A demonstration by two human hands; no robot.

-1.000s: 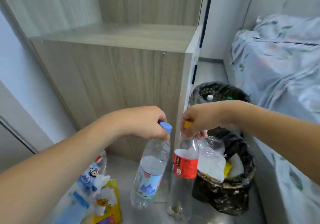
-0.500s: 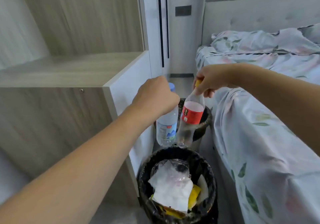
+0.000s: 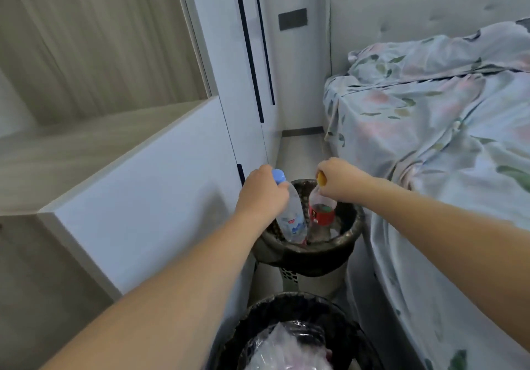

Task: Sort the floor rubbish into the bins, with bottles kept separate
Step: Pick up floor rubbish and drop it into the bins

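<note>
My left hand [image 3: 262, 193] grips the neck of a clear water bottle [image 3: 292, 220] with a blue cap and a blue-white label. A clear bottle with a red label and a yellow cap [image 3: 321, 212] hangs from my right hand [image 3: 337, 182], which holds it by the neck. Both bottles reach down into the far bin [image 3: 351, 237], which has a black liner, and their lower ends sit inside its mouth. The near bin [image 3: 258, 321], also lined in black, stands below it in view and holds crumpled clear plastic and wrappers.
A white and wood-grain cabinet [image 3: 137, 197] stands on the left, close against both bins. A bed with a floral sheet [image 3: 444, 169] fills the right side. The bins sit in the narrow floor gap between the two.
Both hands have carried the bottles forward and down, from above the near bin into the mouth of the far bin. The view has moved closer to the far bin.
</note>
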